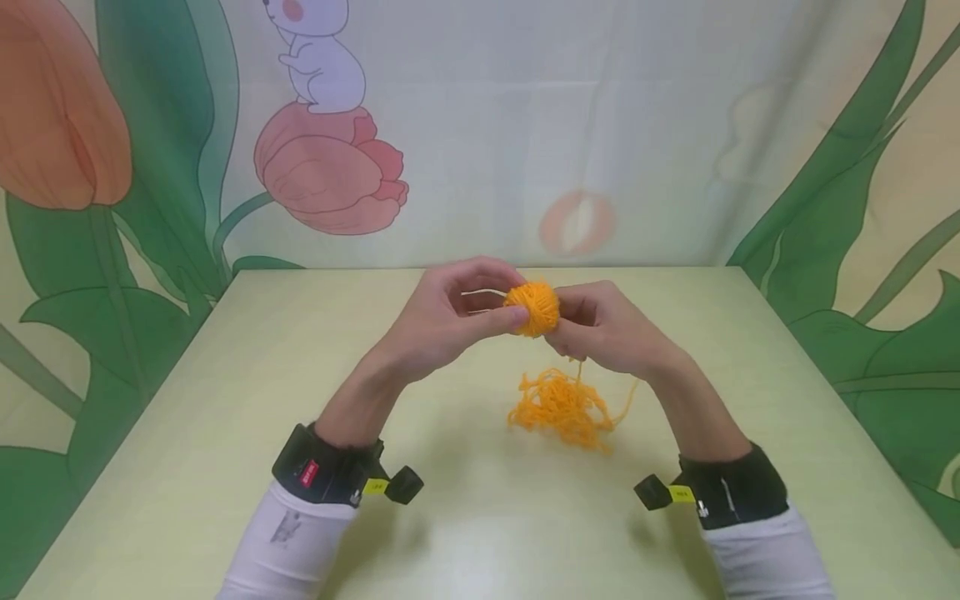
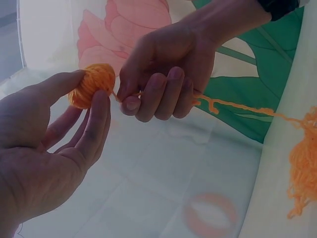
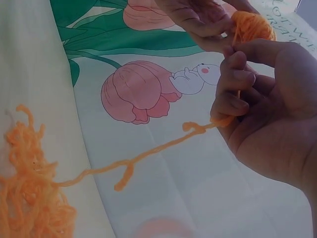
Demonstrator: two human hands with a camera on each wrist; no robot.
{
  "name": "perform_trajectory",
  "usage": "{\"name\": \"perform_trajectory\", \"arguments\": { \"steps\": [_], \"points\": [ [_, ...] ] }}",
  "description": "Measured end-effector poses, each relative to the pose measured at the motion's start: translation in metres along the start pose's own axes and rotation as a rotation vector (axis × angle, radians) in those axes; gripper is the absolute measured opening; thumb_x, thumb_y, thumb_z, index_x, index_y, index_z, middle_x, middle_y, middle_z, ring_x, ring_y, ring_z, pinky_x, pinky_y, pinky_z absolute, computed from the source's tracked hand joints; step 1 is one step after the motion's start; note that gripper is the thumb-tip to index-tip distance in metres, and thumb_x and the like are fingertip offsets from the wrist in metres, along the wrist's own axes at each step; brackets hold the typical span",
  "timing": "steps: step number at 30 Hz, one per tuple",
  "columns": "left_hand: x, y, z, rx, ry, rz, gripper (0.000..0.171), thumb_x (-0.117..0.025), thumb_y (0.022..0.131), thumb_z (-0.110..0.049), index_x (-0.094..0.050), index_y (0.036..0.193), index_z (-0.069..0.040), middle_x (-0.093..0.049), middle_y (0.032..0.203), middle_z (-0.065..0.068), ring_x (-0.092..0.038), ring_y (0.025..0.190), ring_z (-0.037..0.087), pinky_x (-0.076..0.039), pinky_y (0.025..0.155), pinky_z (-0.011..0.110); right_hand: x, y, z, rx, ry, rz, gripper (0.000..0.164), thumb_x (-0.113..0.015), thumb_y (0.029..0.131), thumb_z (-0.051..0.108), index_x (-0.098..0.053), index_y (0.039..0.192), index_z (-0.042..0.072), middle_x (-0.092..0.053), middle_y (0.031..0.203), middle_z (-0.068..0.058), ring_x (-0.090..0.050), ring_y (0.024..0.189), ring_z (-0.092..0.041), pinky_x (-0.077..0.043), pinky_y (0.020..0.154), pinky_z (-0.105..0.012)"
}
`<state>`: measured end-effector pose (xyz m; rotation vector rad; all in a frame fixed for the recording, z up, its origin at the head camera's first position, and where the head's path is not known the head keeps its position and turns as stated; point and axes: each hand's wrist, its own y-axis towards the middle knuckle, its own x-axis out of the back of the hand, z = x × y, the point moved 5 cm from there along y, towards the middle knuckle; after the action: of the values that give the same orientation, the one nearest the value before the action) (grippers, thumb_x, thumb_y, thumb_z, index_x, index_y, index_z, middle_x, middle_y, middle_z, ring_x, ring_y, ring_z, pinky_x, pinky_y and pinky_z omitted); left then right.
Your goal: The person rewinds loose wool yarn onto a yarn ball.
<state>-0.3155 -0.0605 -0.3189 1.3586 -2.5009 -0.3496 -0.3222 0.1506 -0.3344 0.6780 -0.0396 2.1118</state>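
A small ball of orange yarn [image 1: 533, 308] is pinched between the thumb and fingers of my left hand [image 1: 457, 312], raised over the table. Close beside it, my right hand [image 1: 611, 329] grips the yarn strand, its fingers curled, as the left wrist view shows. From the ball a short length runs to the right thumb and forefinger [image 2: 130, 99]. The strand [image 3: 153, 151] leaves the right hand at the little-finger side and drops to a loose tangled heap of orange yarn [image 1: 562, 408] on the table.
The pale yellow table [image 1: 465, 533] spreads beneath both arms. Behind it hangs a curtain [image 1: 480, 167] printed with tulips, leaves and a white animal. Black wrist straps [image 1: 330, 467] with small cameras sit over white sleeves [image 1: 765, 558].
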Motion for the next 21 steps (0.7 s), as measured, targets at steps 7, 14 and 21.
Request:
{"name": "perform_trajectory", "arguments": {
  "steps": [7, 14, 21],
  "points": [
    [-0.006, -0.001, 0.003, -0.004, 0.034, 0.130, 0.026, -0.082, 0.100, -0.002, -0.078, 0.124, -0.008, -0.078, 0.122, 0.012, -0.081, 0.107, 0.035, -0.072, 0.098, 0.045, 0.007, 0.000, -0.004, -0.030, 0.088, -0.019, 0.019, -0.063, 0.113, 0.015, -0.077, 0.105, 0.005, -0.056, 0.074, -0.004, -0.046, 0.063, -0.021, -0.042, 0.057, -0.028],
    [-0.010, 0.000, 0.006, -0.019, 0.154, 0.185, 0.025, -0.087, 0.097, -0.005, -0.081, 0.120, -0.011, -0.082, 0.117, 0.009, -0.084, 0.104, 0.029, -0.072, 0.099, 0.043, 0.013, 0.000, -0.002, 0.012, 0.109, -0.079, 0.024, -0.063, 0.115, 0.019, -0.074, 0.097, 0.007, -0.048, 0.068, -0.002, -0.043, 0.061, -0.022, -0.038, 0.056, -0.030],
    [-0.005, 0.002, 0.010, -0.007, 0.323, 0.083, 0.022, -0.091, 0.096, -0.011, -0.082, 0.116, -0.015, -0.083, 0.115, 0.003, -0.084, 0.102, 0.022, -0.072, 0.096, 0.036, 0.015, -0.004, 0.007, 0.045, 0.128, -0.154, 0.019, -0.063, 0.112, 0.015, -0.077, 0.100, 0.011, -0.050, 0.067, 0.001, -0.044, 0.061, -0.019, -0.036, 0.054, -0.030]
  ]
}}
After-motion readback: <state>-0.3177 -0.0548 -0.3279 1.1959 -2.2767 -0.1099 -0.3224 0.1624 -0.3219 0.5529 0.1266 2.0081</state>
